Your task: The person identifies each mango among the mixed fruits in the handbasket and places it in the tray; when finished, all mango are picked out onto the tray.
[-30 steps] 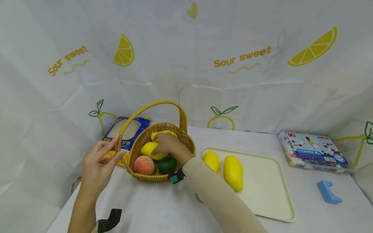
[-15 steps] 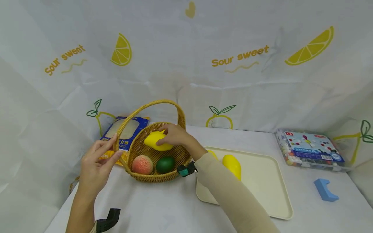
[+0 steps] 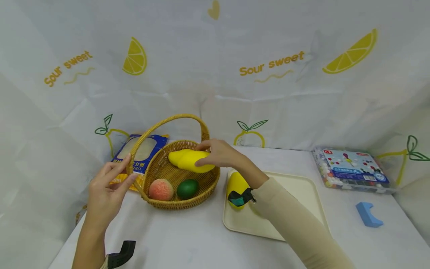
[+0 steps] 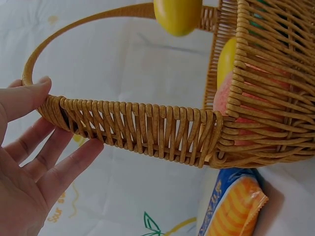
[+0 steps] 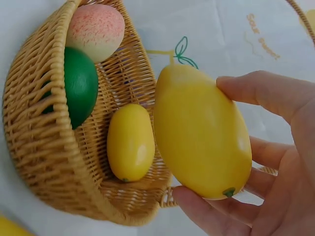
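Note:
My right hand (image 3: 218, 152) grips a yellow mango (image 5: 202, 132) between thumb and fingers, lifted over the right side of the wicker basket (image 3: 198, 198). With thumb and fingertips, my left hand (image 4: 34, 162) pinches the basket's arched handle (image 4: 142, 129) on its left side. Another yellow mango (image 5: 130, 142) lies in the basket, partly behind the held one in the head view. A peach (image 3: 161, 189) and a dark green oval fruit (image 3: 187, 189) sit at the basket's front. My right palm is mostly turned from the head camera.
Right of the basket lies a cream tray (image 3: 242, 228) bearing a yellow mango (image 3: 236, 181), with my right forearm crossing over it. A blue and orange bag (image 3: 134, 153) is behind the basket. Farther right are a plastic kit box (image 3: 352, 168) and a blue block (image 3: 368, 214).
My right hand has picked up the yellow mango from inside the basket and moved it up and right toward the rim. My left hand keeps its hold on the handle.

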`<state>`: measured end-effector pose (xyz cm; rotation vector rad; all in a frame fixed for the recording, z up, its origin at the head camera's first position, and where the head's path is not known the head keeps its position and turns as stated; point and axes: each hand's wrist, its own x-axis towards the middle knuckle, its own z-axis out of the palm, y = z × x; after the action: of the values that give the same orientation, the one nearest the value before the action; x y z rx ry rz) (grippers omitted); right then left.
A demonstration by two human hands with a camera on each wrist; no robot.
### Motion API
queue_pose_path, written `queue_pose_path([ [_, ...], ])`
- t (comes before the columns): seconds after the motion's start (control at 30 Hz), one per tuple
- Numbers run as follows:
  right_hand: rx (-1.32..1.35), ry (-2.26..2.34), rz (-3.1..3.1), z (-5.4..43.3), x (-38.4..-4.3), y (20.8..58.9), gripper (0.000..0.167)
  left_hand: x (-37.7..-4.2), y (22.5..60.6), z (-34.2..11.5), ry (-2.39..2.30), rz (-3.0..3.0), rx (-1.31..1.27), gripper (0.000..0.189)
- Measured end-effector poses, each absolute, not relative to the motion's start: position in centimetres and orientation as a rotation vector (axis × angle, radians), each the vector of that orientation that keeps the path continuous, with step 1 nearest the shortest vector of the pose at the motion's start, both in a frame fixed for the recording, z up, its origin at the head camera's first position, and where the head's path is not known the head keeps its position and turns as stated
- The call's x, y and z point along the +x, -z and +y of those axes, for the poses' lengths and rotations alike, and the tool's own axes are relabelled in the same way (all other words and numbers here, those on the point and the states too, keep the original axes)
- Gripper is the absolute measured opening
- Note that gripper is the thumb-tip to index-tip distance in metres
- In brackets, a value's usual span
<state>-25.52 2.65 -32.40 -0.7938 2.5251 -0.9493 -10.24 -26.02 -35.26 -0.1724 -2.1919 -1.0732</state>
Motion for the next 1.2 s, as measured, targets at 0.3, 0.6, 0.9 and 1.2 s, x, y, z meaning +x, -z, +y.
queue_pose_path([
  [0.3, -0.758, 1.006, 2.471, 7.3, -24.7, 31.7, 0.052, -10.2, 35.2, -26.0, 1.078, -2.196, -0.166, 0.063],
  [0.6, -0.66, 1.187, 2.398, 13.1, -25.3, 32.0, 0.052, -10.3, 35.4, -26.1, 1.103, -2.167, -0.202, 0.062],
  [0.9, -0.529, 1.179, 2.446, 18.0, -25.1, 33.1, 0.061, -9.9, 35.0, -26.0, 1.084, -2.221, -0.107, 0.063],
  [1.2, -0.34, 1.215, 2.478, 23.3, -23.9, 33.9, 0.068, -10.0, 34.9, -26.0, 1.077, -2.233, -0.098, 0.064],
])
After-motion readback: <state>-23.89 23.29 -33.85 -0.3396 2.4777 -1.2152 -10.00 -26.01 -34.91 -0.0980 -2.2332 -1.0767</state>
